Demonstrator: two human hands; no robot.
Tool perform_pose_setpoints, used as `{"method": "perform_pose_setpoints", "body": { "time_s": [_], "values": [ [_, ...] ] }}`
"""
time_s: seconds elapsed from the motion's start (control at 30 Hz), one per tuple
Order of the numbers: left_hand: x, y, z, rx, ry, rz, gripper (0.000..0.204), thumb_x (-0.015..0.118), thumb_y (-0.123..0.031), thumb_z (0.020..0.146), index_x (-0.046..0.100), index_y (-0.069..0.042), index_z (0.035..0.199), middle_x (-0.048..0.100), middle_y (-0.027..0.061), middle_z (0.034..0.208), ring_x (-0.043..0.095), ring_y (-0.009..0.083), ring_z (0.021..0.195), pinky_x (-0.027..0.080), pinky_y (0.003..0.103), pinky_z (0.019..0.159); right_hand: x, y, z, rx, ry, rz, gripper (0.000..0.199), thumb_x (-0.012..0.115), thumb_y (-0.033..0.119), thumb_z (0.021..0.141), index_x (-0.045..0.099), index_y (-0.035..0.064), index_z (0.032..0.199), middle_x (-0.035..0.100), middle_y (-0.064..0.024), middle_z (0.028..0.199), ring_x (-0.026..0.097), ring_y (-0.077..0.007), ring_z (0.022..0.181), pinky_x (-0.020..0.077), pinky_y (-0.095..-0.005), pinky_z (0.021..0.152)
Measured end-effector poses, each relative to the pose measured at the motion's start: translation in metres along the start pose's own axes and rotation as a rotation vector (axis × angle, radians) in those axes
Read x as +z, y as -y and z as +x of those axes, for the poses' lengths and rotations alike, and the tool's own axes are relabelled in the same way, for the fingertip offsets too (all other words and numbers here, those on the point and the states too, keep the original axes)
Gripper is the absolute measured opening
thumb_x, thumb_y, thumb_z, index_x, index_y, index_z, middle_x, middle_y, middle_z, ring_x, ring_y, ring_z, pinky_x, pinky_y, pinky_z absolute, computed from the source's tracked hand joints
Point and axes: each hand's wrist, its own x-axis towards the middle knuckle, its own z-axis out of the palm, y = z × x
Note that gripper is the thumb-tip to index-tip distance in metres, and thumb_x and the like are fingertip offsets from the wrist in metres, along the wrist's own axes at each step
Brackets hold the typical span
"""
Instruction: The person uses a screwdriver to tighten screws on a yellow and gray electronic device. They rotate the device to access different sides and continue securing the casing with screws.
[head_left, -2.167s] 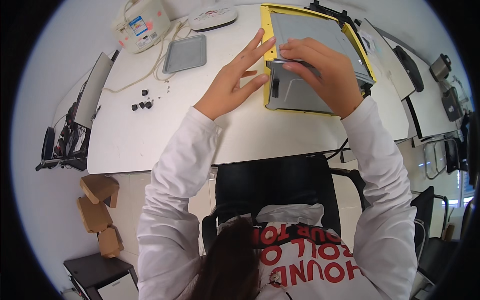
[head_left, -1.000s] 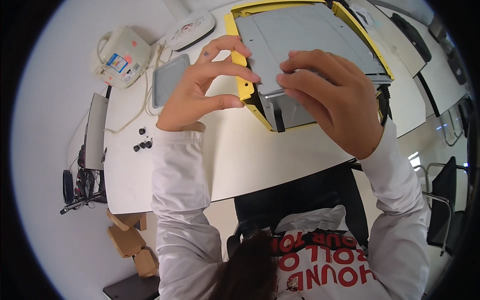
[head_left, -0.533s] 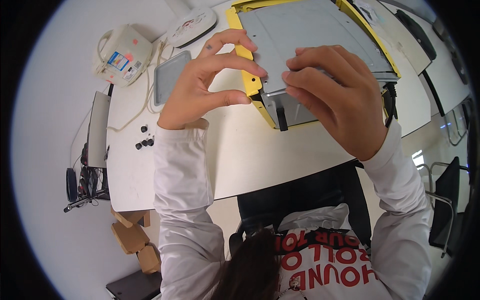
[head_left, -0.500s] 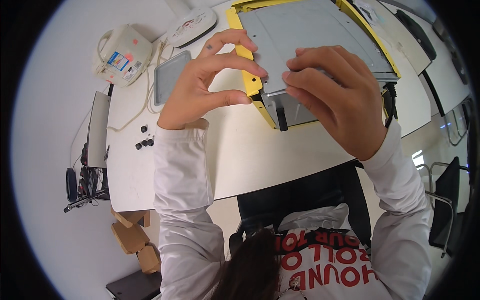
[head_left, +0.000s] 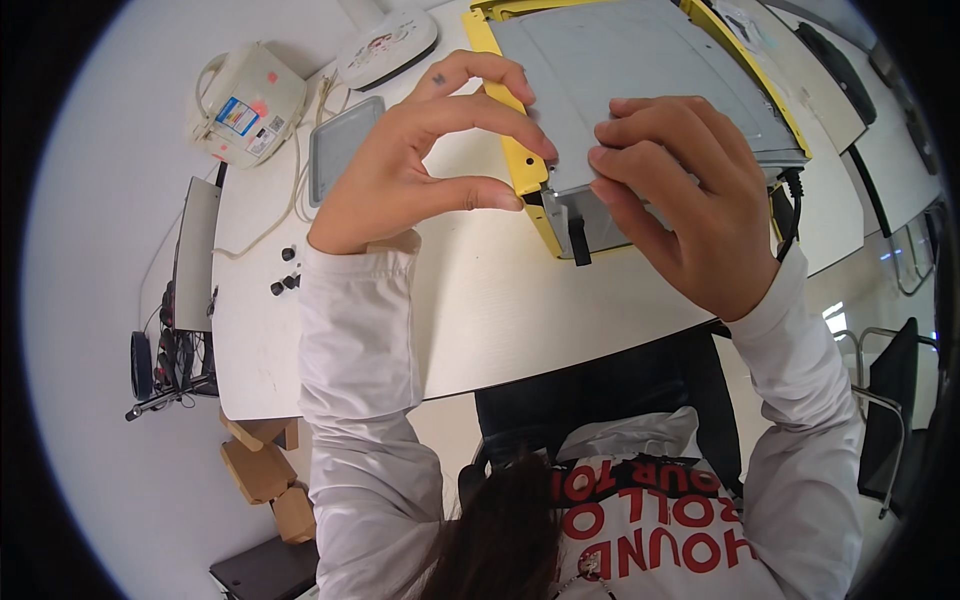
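A boxy appliance with a grey sheet-metal panel and yellow edges lies at the far middle of the table. A black cord hangs at its right side, and a black strip sticks out at the near face. My left hand grips the near left corner, thumb against the yellow edge and index finger on the grey panel. Over the panel's near edge is my right hand, its fingers curled with the tips close together. Whatever they may hold is hidden.
Left on the white table lie a grey tray, a pale cable and several small black round pieces. Behind them are a white rice cooker and a white rounded lid-like piece. Cardboard boxes stand below left.
The appliance has shifted slightly to the right. Both hands have moved right with it, the left still at the corner and the right still curled.
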Motion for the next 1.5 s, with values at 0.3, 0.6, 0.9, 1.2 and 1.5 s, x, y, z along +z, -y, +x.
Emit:
{"method": "perform_pose_setpoints", "body": {
  "time_s": [0.3,0.6,0.9,1.2,1.5],
  "values": [
    [0.004,0.004,0.007,0.058,0.033,0.001,0.043,0.084,-0.037,0.060,0.075,-0.009,0.092,0.061,0.0114,0.122,0.033,0.0379,0.136,0.021,0.055,0.111,0.000,-0.002,-0.001,-0.004,0.010,0.029,0.024,0.075,0.001,0.071,0.063,0.0047,0.091,0.062,-0.0085,0.097,0.064,-0.0291,0.096,0.0528,-0.0351,0.073],
    [0.003,0.003,0.003,0.063,0.018,-0.106,0.041,0.086,-0.026,0.059,0.074,-0.006,0.093,0.063,0.0095,0.109,0.046,0.0354,0.125,0.031,0.053,0.105,0.000,-0.002,-0.001,-0.008,0.012,0.032,0.024,0.076,0.004,0.070,0.063,0.0050,0.091,0.062,-0.0085,0.098,0.063,-0.0294,0.096,0.0532,-0.0351,0.073],
    [-0.003,-0.017,0.011,-0.022,0.098,-0.020,0.036,0.085,-0.022,0.061,0.072,-0.004,0.090,0.055,0.0053,0.105,0.051,0.0262,0.112,0.036,0.043,0.100,0.000,-0.002,-0.003,0.009,0.003,0.037,0.024,0.075,0.005,0.070,0.063,0.0059,0.090,0.062,-0.0078,0.098,0.064,-0.0289,0.095,0.0534,-0.0348,0.072],
    [-0.015,-0.032,0.024,-0.013,0.278,0.084,0.033,0.084,-0.018,0.066,0.068,-0.005,0.092,0.053,0.0068,0.107,0.050,0.0209,0.099,0.038,0.036,0.090,-0.002,0.001,0.000,0.021,-0.005,0.053,0.020,0.075,0.006,0.071,0.063,0.0061,0.087,0.063,-0.0063,0.095,0.063,-0.0281,0.094,0.0529,-0.0350,0.071],
    [-0.016,-0.032,0.027,-0.001,0.296,0.111,0.033,0.084,-0.019,0.066,0.067,-0.005,0.091,0.056,0.0060,0.103,0.050,0.0211,0.100,0.039,0.036,0.089,0.000,0.001,0.000,0.036,-0.029,0.075,0.019,0.075,0.006,0.071,0.060,0.0067,0.082,0.063,-0.0053,0.093,0.063,-0.0275,0.093,0.0526,-0.0350,0.070]
  ]
}}
